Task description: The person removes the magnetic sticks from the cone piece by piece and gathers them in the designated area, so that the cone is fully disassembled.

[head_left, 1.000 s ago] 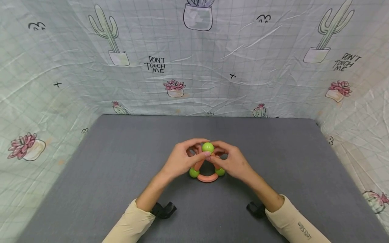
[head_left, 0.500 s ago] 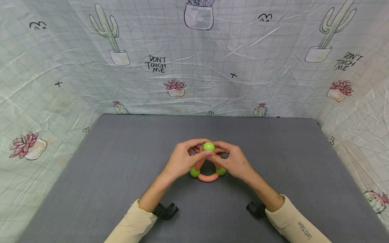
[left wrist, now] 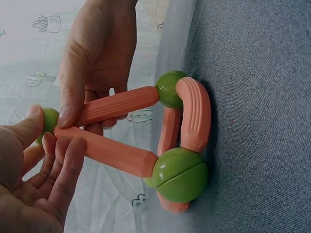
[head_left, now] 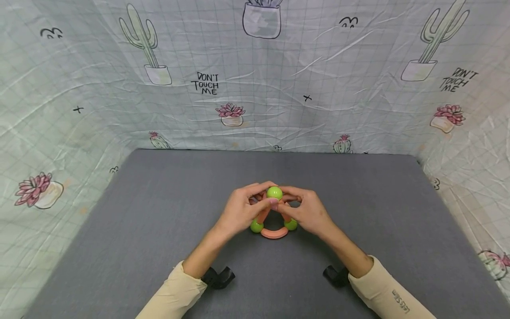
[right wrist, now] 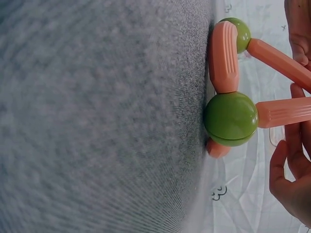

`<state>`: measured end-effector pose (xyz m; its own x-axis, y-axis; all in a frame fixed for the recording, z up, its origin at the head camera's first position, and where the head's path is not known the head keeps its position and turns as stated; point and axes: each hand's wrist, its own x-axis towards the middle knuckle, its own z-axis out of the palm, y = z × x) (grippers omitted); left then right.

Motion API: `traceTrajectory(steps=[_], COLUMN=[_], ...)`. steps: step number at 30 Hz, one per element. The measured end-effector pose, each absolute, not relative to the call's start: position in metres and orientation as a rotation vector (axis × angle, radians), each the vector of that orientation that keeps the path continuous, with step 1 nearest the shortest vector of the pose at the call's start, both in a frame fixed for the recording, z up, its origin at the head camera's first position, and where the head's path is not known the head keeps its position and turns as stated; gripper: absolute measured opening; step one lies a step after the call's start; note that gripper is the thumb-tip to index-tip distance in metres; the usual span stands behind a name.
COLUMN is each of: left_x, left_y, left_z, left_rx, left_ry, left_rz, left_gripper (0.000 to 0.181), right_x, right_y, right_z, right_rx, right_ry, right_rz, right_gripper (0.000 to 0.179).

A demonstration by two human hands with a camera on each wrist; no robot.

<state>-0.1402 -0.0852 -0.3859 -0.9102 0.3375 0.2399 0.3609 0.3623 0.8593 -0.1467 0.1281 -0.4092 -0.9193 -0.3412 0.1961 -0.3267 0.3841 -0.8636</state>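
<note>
A ball-and-rod building toy stands on the grey table, with an orange curved rod (head_left: 274,233) at its front base between two green balls. Two orange straight rods (left wrist: 119,153) lean up from the base and meet at the top green ball (head_left: 274,193). My left hand (head_left: 239,209) pinches around this top ball, its thumb on the ball and its fingertips by a rod's end. From the other side my right hand (head_left: 308,212) holds the upper end of the other rod, thumb pressed on it. A large green ball (right wrist: 231,118) rests at a base corner in the right wrist view.
The grey table (head_left: 167,212) stretches out on both sides of the toy. A cloth wall (head_left: 279,124) printed with cacti rises behind it and along the sides. Black straps (head_left: 218,278) show below both wrists.
The head view shifts slightly, moving the scene a little to the right. Both hands keep their hold at the top of the toy.
</note>
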Motion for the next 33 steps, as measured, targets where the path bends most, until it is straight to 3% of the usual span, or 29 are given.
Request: traceTrajectory(steps=[33], left_x=[-0.14], left_y=[-0.099], left_z=[-0.397], left_rx=[-0.7], left_ry=[-2.5], left_rz=[-1.864], left_gripper=[0.025], right_x=[-0.146], right_y=[0.128], right_z=[-0.407], right_rx=[-0.625], right_ry=[2.653], right_rz=[-1.582], right_gripper=[0.045])
